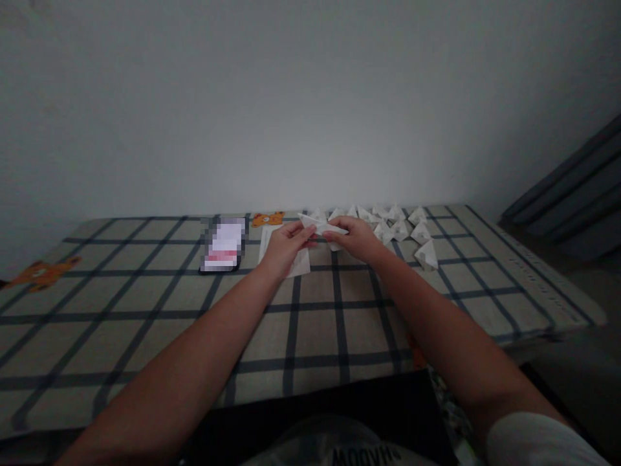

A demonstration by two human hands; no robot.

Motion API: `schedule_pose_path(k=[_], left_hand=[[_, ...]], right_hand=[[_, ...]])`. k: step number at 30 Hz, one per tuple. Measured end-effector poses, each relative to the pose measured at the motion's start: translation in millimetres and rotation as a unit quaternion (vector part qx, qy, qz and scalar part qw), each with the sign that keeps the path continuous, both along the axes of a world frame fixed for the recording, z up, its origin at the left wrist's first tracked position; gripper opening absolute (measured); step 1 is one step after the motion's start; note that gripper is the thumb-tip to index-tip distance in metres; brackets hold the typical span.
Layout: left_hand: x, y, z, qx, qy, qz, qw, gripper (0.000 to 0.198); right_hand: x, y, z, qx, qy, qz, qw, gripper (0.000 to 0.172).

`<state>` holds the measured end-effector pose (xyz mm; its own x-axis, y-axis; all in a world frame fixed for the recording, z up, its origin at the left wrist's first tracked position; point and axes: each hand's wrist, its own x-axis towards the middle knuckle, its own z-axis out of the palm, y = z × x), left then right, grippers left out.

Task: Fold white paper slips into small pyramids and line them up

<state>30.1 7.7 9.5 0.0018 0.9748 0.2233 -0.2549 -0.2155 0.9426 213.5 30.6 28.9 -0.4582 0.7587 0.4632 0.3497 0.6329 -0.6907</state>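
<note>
Left hand and right hand both pinch one folded paper, fingers closed on its two sides, held over the far middle of the checked cloth. Just left, flat paper lies partly hidden under the left hand and wrist, number of sheets unclear; to the right, folded shapes crowd the far edge, a few of them blocked by the right hand. Farther left, phone, screen blurred out; wall beyond, dark curtain far right.
</note>
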Motion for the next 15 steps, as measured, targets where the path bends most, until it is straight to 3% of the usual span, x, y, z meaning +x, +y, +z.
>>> schedule_pose_path(k=[9, 15], left_hand=[[-6.1, 1.8, -0.5, 0.039, 0.122, 0.055, 0.99, 0.034], [-1.2, 1.0, -0.8, 0.028, 0.046, 0.028, 0.998, 0.035]], right_hand=[[-1.5, -0.3, -2.1, -0.024, -0.001, 0.018, 1.0, 0.032], [-3.7, -2.9, 0.1, 0.007, 0.015, -0.01, 1.0, 0.029]])
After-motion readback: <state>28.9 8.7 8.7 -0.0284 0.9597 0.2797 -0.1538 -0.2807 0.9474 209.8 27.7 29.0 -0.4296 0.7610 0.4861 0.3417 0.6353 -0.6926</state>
